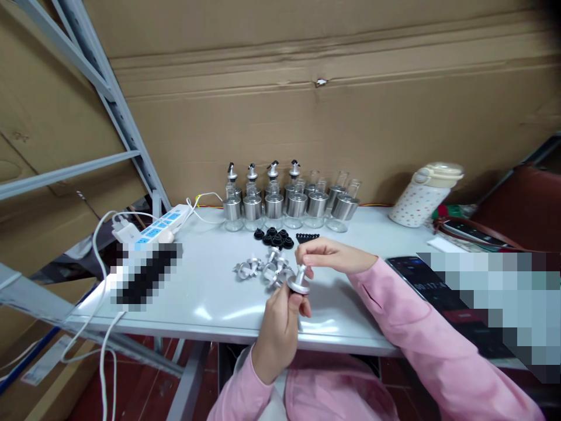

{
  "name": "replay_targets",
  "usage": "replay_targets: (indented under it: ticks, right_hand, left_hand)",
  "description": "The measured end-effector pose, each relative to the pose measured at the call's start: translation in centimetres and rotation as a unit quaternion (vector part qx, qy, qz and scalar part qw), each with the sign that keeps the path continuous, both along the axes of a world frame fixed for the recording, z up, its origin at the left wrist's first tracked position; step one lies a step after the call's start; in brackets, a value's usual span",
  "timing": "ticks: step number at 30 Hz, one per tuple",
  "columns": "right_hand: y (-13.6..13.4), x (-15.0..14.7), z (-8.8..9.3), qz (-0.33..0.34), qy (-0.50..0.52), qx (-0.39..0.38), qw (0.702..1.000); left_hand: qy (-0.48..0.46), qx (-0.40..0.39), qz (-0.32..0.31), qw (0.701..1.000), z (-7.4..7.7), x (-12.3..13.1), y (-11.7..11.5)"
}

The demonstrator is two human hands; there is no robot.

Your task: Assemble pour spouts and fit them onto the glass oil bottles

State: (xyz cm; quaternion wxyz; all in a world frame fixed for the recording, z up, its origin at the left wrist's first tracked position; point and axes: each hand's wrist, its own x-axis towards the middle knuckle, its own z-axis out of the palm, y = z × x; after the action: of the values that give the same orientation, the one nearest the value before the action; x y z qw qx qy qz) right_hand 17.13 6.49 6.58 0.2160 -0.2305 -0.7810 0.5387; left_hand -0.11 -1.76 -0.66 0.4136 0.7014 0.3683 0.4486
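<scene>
My left hand (280, 333) is closed around the base of a silver pourer spout (299, 285), which stands upright with its wide round flange above my fingers. At its narrow tip, my right hand (326, 255) is closed in a pinch; whether a small part sits between those fingers is hidden. Just beyond lies a loose pile of silver pourer spouts (249, 267). Several black stoppers (276, 238) are grouped behind the pile. To their right, small black pieces (307, 237) are lined up, partly covered by my right hand.
Glass bottles with steel sleeves (274, 206) stand in rows at the back; some rear ones carry pourers with black caps (273, 169). A power strip (162, 227) with white cables is left. On the right are a dotted white flask (421, 196) and a phone (416, 272).
</scene>
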Motion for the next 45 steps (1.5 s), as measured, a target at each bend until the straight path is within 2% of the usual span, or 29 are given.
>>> replay_targets:
  ticks: [4,12,28,34,40,45]
  right_hand:
    - [-0.2,-0.3,-0.1,0.003,0.008,0.01,1.0]
    - [-0.3,-0.6,-0.6,-0.007,0.037,-0.044,0.998]
    - [-0.2,-1.1,-0.8,-0.042,0.024,-0.021,0.999]
    - [0.0,-1.1,-1.2,-0.044,0.028,-0.035,0.998]
    - [-0.1,-1.2,-0.9,-0.044,0.026,0.008,0.999]
    - [-0.5,-1.8,-1.1,-0.073,0.05,-0.012,0.996]
  left_hand:
    - [0.002,0.011,0.011,1.0,-0.1,0.1,0.1]
    - [-0.005,0.014,0.02,1.0,-0.5,0.1,0.2]
    - [0.025,0.025,0.04,0.999,-0.1,0.1,0.1]
    - [0.014,0.018,0.031,0.999,-0.4,0.1,0.2]
    - [0.001,0.001,0.027,1.0,-0.2,0.0,0.1]
    - [-0.01,0.004,0.081,0.997,-0.3,-0.1,0.1]
